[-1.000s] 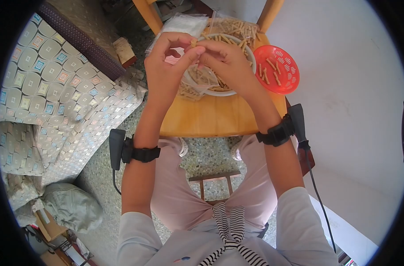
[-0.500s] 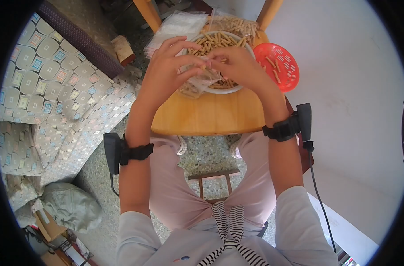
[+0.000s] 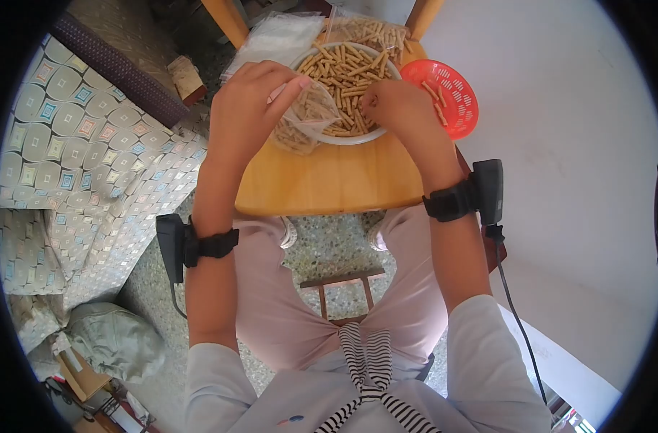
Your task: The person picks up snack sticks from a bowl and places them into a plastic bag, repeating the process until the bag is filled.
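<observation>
My left hand is closed on the rim of a clear plastic bag, which leans over the left side of a white bowl. Short tan sticks show through the bag. More of these short sticks fill the bowl. At the bowl's right side, my right hand has its fingers curled down among the sticks; what they hold, if anything, is hidden. Another bag of sticks lies beneath the held one, against the bowl's left edge.
The bowl stands on a wooden chair seat. Behind it are a stack of flat clear bags and a filled bag. A red slotted basket with a few sticks sits at the right, by a white wall.
My hands have moved apart. The right one left the bag's opening and went down to the bowl's right side; the left one kept the bag and shifted slightly left.
</observation>
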The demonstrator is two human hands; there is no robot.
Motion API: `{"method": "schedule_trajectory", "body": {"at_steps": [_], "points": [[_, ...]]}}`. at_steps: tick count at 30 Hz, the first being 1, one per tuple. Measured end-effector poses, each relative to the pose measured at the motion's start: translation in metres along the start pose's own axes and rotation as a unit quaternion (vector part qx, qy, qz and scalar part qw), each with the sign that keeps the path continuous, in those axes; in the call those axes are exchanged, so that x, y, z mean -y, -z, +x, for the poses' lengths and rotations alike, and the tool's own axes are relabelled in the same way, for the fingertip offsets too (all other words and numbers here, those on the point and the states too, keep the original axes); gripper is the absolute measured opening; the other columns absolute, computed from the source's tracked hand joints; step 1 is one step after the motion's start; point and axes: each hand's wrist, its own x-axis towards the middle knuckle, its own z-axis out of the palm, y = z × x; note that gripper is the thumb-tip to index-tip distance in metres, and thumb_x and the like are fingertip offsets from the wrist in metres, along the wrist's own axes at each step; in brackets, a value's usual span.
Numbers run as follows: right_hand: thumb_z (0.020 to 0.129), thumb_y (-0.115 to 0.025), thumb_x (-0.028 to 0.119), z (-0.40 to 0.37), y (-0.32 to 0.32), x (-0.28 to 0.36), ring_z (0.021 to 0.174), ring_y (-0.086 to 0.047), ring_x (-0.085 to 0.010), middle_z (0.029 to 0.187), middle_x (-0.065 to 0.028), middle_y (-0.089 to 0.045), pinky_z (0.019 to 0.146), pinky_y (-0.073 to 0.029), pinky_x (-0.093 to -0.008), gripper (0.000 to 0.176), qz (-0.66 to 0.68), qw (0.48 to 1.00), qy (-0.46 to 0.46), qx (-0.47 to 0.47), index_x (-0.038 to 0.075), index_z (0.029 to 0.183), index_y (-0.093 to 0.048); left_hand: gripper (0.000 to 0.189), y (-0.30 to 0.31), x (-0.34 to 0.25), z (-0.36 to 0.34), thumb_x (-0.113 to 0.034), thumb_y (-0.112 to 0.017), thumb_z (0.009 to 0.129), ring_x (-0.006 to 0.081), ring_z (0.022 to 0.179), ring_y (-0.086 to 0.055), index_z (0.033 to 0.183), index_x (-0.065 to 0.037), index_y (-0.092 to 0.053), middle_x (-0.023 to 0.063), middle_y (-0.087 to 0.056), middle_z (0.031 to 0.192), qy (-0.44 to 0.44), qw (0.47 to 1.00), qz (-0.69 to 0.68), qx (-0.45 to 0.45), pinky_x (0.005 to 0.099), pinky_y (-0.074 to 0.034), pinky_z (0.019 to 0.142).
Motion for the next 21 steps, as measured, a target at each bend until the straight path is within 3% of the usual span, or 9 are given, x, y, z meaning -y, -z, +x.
{"method": "schedule_trajectory", "body": {"at_steps": [2,5,14,17,20,21], "points": [[0.078,-0.074,0.034,-0.002,0.000,0.011,0.090,-0.070,-0.0297,0.092,-0.0099,-0.073,0.074,-0.052,-0.0425,0.025,-0.142,0.984,-0.047,0.094,0.012,0.090,-0.075,0.020,-0.008,0.004,0.001,-0.024,-0.066,0.093,0.0266,0.093,-0.063,0.097,-0.005,-0.072,0.0069,-0.069,0.095,0.003,0.999,0.026,-0.019,0.0343,-0.049,0.079],[0.072,-0.080,0.035,-0.001,-0.007,0.019,0.091,-0.070,-0.0292,0.089,-0.0074,-0.073,0.075,-0.051,-0.0445,0.026,-0.212,0.971,-0.055,0.095,0.015,0.088,-0.074,0.017,-0.015,0.010,0.002,-0.024,-0.065,0.091,0.0253,0.084,-0.063,0.091,-0.009,-0.073,0.0041,-0.069,0.090,-0.022,0.995,0.024,-0.093,0.0375,-0.051,0.074],[0.072,-0.080,0.030,-0.010,-0.024,0.010,0.086,-0.068,-0.0252,0.083,-0.0047,-0.072,0.079,-0.038,-0.0468,0.021,-0.130,0.991,-0.008,0.020,0.016,0.086,-0.073,0.016,-0.026,0.010,0.005,-0.023,-0.064,0.090,0.0273,0.087,-0.064,0.095,-0.011,-0.073,0.0044,-0.069,0.092,0.023,0.992,0.019,-0.119,0.0374,-0.051,0.077],[0.073,-0.078,0.026,-0.005,-0.028,0.006,0.086,-0.068,-0.0240,0.083,-0.0025,-0.072,0.083,-0.038,-0.0463,0.019,-0.145,0.989,0.004,0.031,0.016,0.088,-0.073,0.016,-0.031,0.009,0.006,-0.024,-0.064,0.090,0.0264,0.090,-0.064,0.094,-0.011,-0.073,0.0033,-0.068,0.094,0.042,0.993,0.012,-0.106,0.0371,-0.051,0.078],[0.080,-0.069,0.022,-0.006,-0.013,0.009,0.089,-0.071,-0.0258,0.086,-0.0056,-0.073,0.082,-0.041,-0.0444,0.011,-0.026,0.999,0.022,-0.018,0.014,0.086,-0.074,0.014,-0.031,0.011,0.010,-0.022,-0.065,0.090,0.0251,0.094,-0.063,0.092,-0.010,-0.073,0.0015,-0.068,0.095,0.011,0.988,0.036,-0.152,0.0378,-0.050,0.079],[0.080,-0.069,0.022,-0.002,-0.009,0.008,0.089,-0.071,-0.0258,0.086,-0.0056,-0.073,0.082,-0.041,-0.0444,0.011,-0.026,0.999,0.023,-0.019,0.014,0.086,-0.074,0.014,-0.028,0.011,0.013,-0.022,-0.067,0.088,0.0247,0.095,-0.062,0.092,-0.010,-0.072,0.0007,-0.068,0.095,-0.039,0.980,0.049,-0.188,0.0384,-0.050,0.080]]}}
